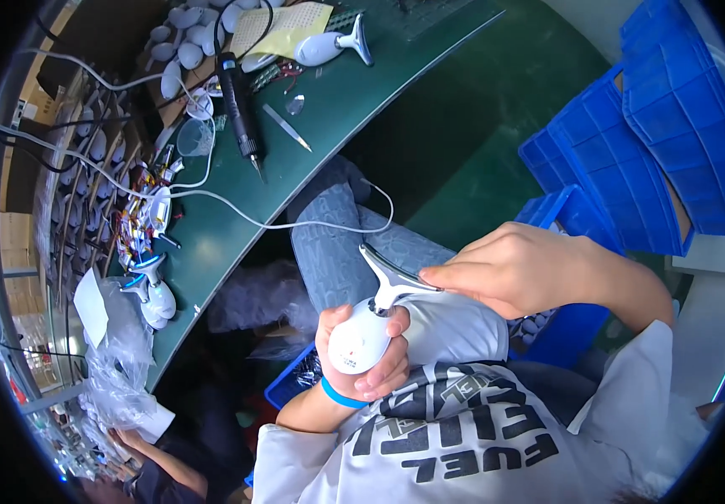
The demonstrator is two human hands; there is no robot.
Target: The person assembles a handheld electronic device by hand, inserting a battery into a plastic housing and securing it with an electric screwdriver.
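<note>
A white handheld massager (359,343), with a rounded egg-shaped body and a curved, T-shaped silver-edged head, is held up in front of my lap. My left hand (385,372), with a blue band at its wrist, is wrapped round the rounded body from below. From the right, my right hand (520,267) reaches over, its thumb and index finger closed on the right end of the head. The undersides of the right fingers are partly hidden. Beyond my hands, a white cable (295,224) loops off the bench over my legs.
On the green bench (211,281) lie a black electric screwdriver (239,109), tweezers (287,128), another massager (320,49), two more massagers at the left, and white shells. Blue bins (606,143) are stacked at right. Another person's arm (165,466) reaches toward plastic bags at lower left.
</note>
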